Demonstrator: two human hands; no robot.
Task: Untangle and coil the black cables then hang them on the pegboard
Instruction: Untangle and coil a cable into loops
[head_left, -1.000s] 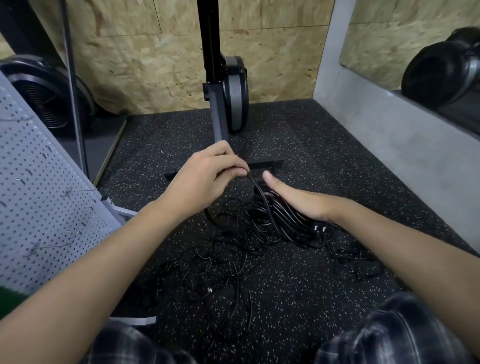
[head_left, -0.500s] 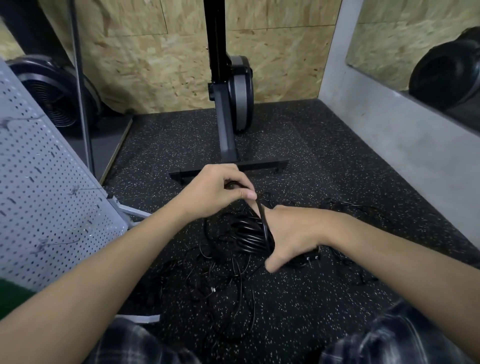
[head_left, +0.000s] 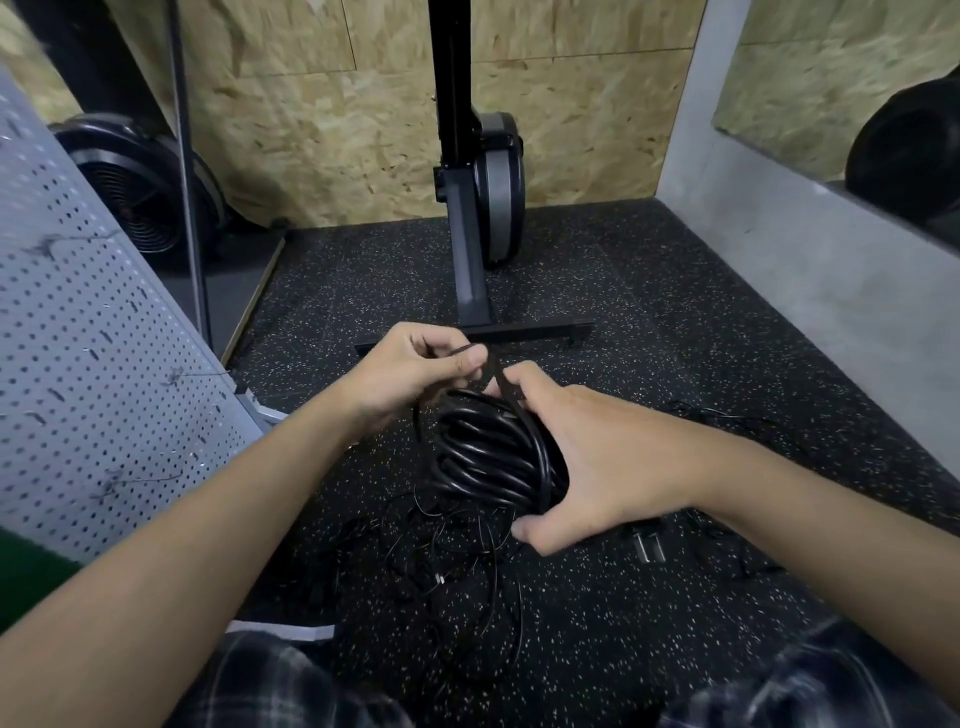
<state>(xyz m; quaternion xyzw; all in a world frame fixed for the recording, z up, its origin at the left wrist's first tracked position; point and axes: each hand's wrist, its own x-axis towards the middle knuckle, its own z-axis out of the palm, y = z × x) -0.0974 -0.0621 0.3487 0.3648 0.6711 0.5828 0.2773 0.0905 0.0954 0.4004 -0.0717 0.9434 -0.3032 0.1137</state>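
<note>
Many thin cables (head_left: 457, 561) lie tangled on the floor (head_left: 675, 364) under the coil (head_left: 488, 457). The right hand (head_left: 597, 462) grips the coil so its loops hold together. Just beyond it, the left hand (head_left: 410, 369) pinches the free end (head_left: 497, 374), probably to wrap it. The pegboard (head_left: 104, 364) stands left of the coil.

- A gym corner doubling as a store: black rubber floor (head_left: 649, 291) flecked with pale specks, the matting of a workout room.
- An exercise machine (head_left: 480, 208) stands upright on its crossbar foot against the back wall, with a round fan housing (head_left: 135, 192) to the left.
- Raw chipboard panels (head_left: 322, 130) line the wall, and a mirror (head_left: 831, 78) sits above a grey ledge.
- A white pegboard (head_left: 104, 364) leans at left.
</note>
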